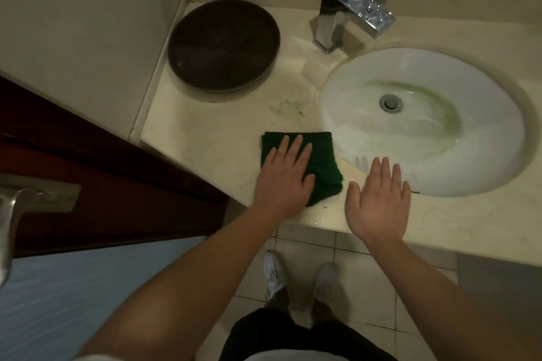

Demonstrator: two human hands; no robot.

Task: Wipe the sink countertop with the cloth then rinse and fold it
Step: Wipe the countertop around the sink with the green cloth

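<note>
1. As the head view shows it, the green cloth point(318, 164) lies folded flat on the countertop point(205, 138), near the front edge, just left of the sink point(352, 91).
2. Left hand point(286, 177): flat, fingers spread, palm pressing on the cloth; not gripping it.
3. Right hand point(378, 199): open, empty, hovering over the counter edge by the sink rim, apart from the cloth.
4. Progress, as a guess: water sheen near the tap point(349, 20) & greenish tint in the sink suggest wipe + rinse are done. Cloth looks folded, so prob. last step, just smoothing.
5. Faint green specks on the counter beyond the cloth may need another pass.
</note>
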